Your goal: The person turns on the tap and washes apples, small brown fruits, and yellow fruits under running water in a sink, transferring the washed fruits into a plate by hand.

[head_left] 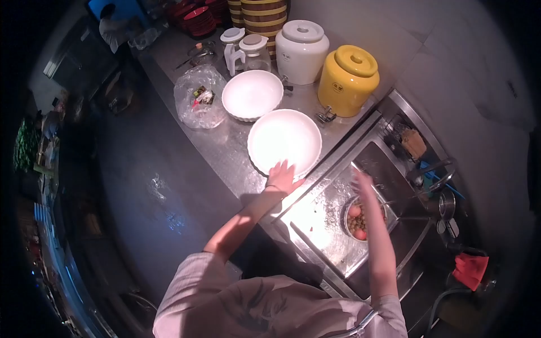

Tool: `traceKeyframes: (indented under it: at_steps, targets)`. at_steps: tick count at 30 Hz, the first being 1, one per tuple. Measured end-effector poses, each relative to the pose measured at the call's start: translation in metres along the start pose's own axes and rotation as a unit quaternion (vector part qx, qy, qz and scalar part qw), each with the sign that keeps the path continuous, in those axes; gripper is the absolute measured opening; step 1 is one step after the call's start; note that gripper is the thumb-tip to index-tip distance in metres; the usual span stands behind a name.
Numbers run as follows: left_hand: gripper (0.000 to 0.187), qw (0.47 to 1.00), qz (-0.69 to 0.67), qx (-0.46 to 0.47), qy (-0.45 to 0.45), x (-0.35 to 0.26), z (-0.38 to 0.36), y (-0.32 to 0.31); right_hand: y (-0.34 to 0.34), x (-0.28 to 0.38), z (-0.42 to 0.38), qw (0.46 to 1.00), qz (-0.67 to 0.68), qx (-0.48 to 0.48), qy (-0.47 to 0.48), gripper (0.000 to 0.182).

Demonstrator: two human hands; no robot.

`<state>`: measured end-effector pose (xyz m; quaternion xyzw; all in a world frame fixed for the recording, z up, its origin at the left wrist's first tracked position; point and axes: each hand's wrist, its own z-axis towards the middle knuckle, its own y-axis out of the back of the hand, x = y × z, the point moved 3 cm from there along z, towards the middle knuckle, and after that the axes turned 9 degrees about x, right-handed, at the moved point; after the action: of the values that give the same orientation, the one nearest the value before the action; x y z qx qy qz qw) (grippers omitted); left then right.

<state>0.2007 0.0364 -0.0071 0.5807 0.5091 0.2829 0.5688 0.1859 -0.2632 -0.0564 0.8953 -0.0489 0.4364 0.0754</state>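
Note:
My left hand (280,179) lies with its fingers spread over the near rim of a white dish with a scalloped edge (270,138) on the steel counter. A second white scalloped dish (251,93) stands just behind it. My right hand (362,181) reaches over the sink (315,208); motion blur hides how its fingers are set and whether they hold anything. Under my right forearm, a round bowl (345,217) sits in the sink, holding small brownish round pieces and a few larger reddish round ones. The forearm covers part of this bowl.
A clear plastic bag with scraps (194,104) lies left of the dishes. Glass jugs (256,53), a white lidded crock (301,53) and a yellow one with a tap (348,81) line the back. A red cloth (469,270) hangs at right. Another person (115,31) is far left.

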Motion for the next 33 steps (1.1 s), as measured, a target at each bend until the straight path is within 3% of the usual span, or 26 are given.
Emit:
traceKeyframes:
  at_steps: [1,2,3,4,7,9,10,11,13,16,18,20,25,29,33]
  targets:
    - [0.050,0.978,-0.025,0.202,0.035,0.016,-0.005,0.008,-0.045,0.025,-0.022,0.998,-0.009,0.049,-0.034,0.078]
    - [0.038,0.981,0.003,0.189,-0.031,0.023,-0.006,0.009,-0.078,0.030,-0.017,0.989,0.016,0.114,-0.089,0.081]
    - [0.034,0.982,0.017,0.184,-0.040,0.028,-0.009,0.005,-0.103,0.022,-0.001,0.967,0.061,0.202,-0.147,0.079]
    - [0.031,0.982,0.032,0.177,-0.051,0.028,-0.007,-0.003,-0.131,0.033,-0.017,0.975,0.087,0.179,-0.097,0.074]
    - [0.019,0.987,0.053,0.085,-0.123,0.035,-0.003,-0.018,-0.171,0.027,-0.008,0.961,0.072,0.260,-0.064,0.054]
    - [0.018,0.984,0.022,0.051,-0.168,0.033,-0.008,-0.016,-0.175,0.018,0.002,0.980,0.086,0.170,-0.061,0.046]
    - [0.017,0.983,0.018,0.050,-0.178,0.034,-0.009,-0.014,-0.174,0.022,0.002,0.980,0.082,0.169,-0.069,0.045]
    - [0.020,0.981,0.002,0.066,-0.183,0.034,-0.010,-0.013,-0.170,0.026,0.000,0.979,0.072,0.179,-0.059,0.042]
    - [0.027,0.976,-0.029,0.097,-0.191,0.025,-0.019,0.021,-0.164,0.057,-0.029,0.992,0.066,0.105,-0.015,0.041]
    - [0.024,0.937,0.006,0.218,-0.273,0.022,-0.019,0.052,-0.136,0.080,-0.063,0.996,0.005,0.066,-0.055,0.047]
    - [0.027,0.894,0.221,0.194,-0.337,0.033,-0.011,0.046,-0.104,0.066,-0.076,0.997,0.030,0.058,-0.028,0.050]
    - [0.036,0.947,0.158,0.054,-0.273,0.047,0.001,0.036,-0.075,0.045,-0.097,0.999,0.049,-0.005,-0.011,0.049]
    - [0.033,0.950,0.042,0.027,-0.308,-0.043,0.011,0.056,0.002,-0.001,-0.154,0.982,0.183,-0.044,-0.011,0.050]
    - [0.034,0.939,-0.111,0.018,-0.324,-0.116,0.025,0.034,0.057,-0.040,-0.193,0.948,0.305,-0.088,0.001,0.050]
    - [0.033,0.915,-0.087,0.018,-0.394,-0.193,0.021,0.017,0.100,-0.070,-0.230,0.925,0.356,-0.135,0.023,0.046]
